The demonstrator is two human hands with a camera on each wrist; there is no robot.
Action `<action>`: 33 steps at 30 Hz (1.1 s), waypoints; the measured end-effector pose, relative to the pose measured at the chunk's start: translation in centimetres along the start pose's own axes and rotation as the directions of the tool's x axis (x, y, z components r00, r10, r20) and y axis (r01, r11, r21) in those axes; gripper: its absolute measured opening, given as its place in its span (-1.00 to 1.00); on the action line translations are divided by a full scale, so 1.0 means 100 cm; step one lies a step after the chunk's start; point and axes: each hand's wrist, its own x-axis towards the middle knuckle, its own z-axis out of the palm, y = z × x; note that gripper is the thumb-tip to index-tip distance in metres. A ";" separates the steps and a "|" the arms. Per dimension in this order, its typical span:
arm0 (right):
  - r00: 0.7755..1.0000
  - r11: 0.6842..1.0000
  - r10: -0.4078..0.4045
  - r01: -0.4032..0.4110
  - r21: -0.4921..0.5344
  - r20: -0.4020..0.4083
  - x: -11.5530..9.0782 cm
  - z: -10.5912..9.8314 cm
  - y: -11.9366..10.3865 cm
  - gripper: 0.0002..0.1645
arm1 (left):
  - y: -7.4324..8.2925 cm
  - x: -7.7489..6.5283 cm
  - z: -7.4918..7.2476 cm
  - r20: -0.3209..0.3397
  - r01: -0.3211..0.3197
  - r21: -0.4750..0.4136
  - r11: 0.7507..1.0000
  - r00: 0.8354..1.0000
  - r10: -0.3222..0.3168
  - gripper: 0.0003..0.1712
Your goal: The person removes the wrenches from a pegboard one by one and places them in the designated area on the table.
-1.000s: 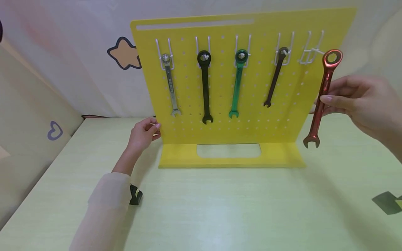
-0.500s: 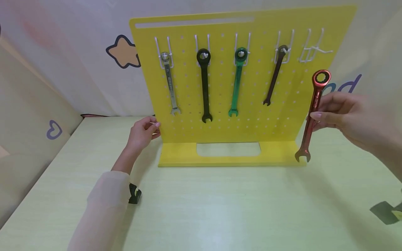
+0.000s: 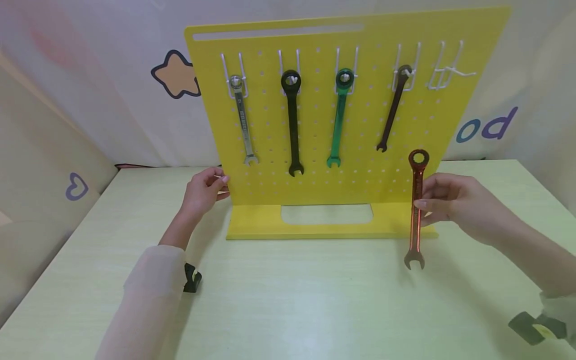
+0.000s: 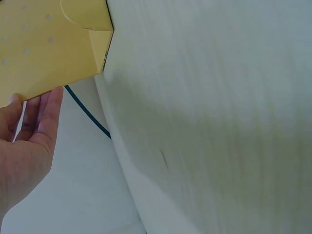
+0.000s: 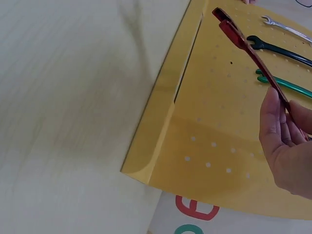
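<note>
My right hand (image 3: 454, 202) pinches a shiny red combination wrench (image 3: 416, 220) at mid-shaft, ring end up and open end down, in front of the board's lower right corner. At the left edge of a yellow pegboard (image 3: 270, 187), my left hand (image 3: 202, 192) holds the board between thumb and fingers; the left wrist view shows the fingertips (image 4: 57, 92) at that edge. On the board's white hooks hang a silver wrench (image 3: 244, 122), a black wrench (image 3: 293, 125), a green wrench (image 3: 339, 125) and a smaller dark wrench (image 3: 394, 110).
A bare white hook (image 3: 450, 72) sticks out at the board's upper right. The board's yellow foot (image 3: 256, 220) stands on a pale table (image 3: 292, 300). Behind it is a light cloth backdrop (image 3: 112, 75) with printed shapes. A dark cable shows behind the board in the left wrist view.
My right hand has brought the red wrench down and leftward, away from the rightmost hook, to just over the board's foot. The left hand has stayed at the board's edge.
</note>
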 end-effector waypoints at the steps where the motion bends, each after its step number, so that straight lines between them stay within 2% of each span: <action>1: 1.000 1.000 0.001 -0.001 0.017 0.015 0.001 0.003 0.002 -0.76 | 0.000 0.000 0.000 0.000 -0.001 0.004 1.000 1.000 0.001 -0.75; 12: 0.988 0.993 0.047 -0.063 0.101 0.148 0.010 0.039 0.002 -0.74 | 0.002 -0.001 0.000 -0.014 -0.004 0.014 1.000 1.000 0.004 -0.81; 25: 0.957 0.970 0.082 -0.141 0.198 0.280 0.026 0.103 -0.012 -0.83 | 0.003 -0.002 -0.001 0.019 0.010 0.012 1.000 1.000 -0.011 -0.75; 33: 0.940 0.961 0.084 -0.164 0.223 0.331 0.034 0.139 -0.019 -0.89 | 0.002 0.000 -0.002 0.033 -0.011 0.025 1.000 0.999 0.010 -0.78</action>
